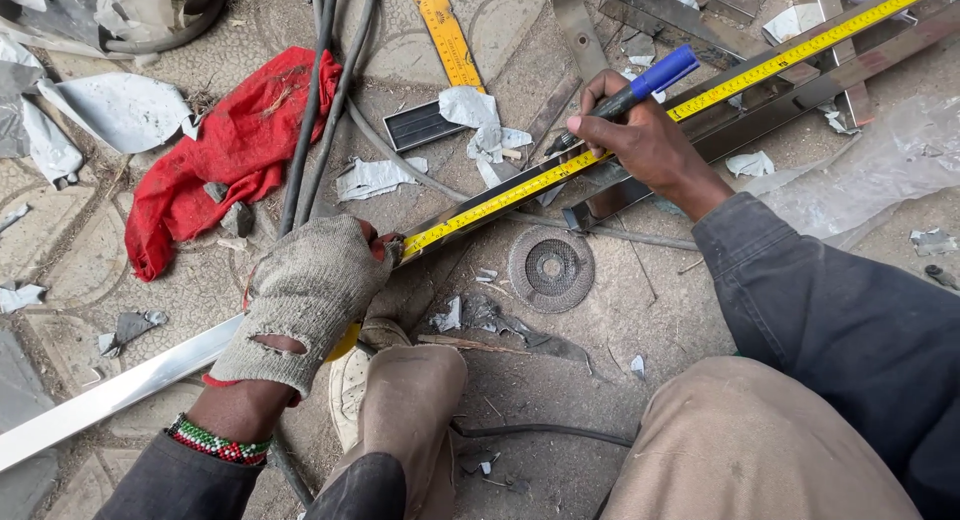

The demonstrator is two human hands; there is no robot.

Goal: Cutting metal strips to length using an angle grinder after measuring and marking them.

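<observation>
Left hand, in a worn grey glove, lower left: clamped on the tape measure end against the steel bar. Right hand, upper centre: gripping a blue marker, tip on the yellow tape running diagonally to upper right. Red cloth, upper left; grinding disc, centre.

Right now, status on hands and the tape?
Left hand, gloved, pins the yellow tape measure on the steel bar. Right hand holds blue marker, tip at the tape. Grinding disc lies clear alongside.
</observation>
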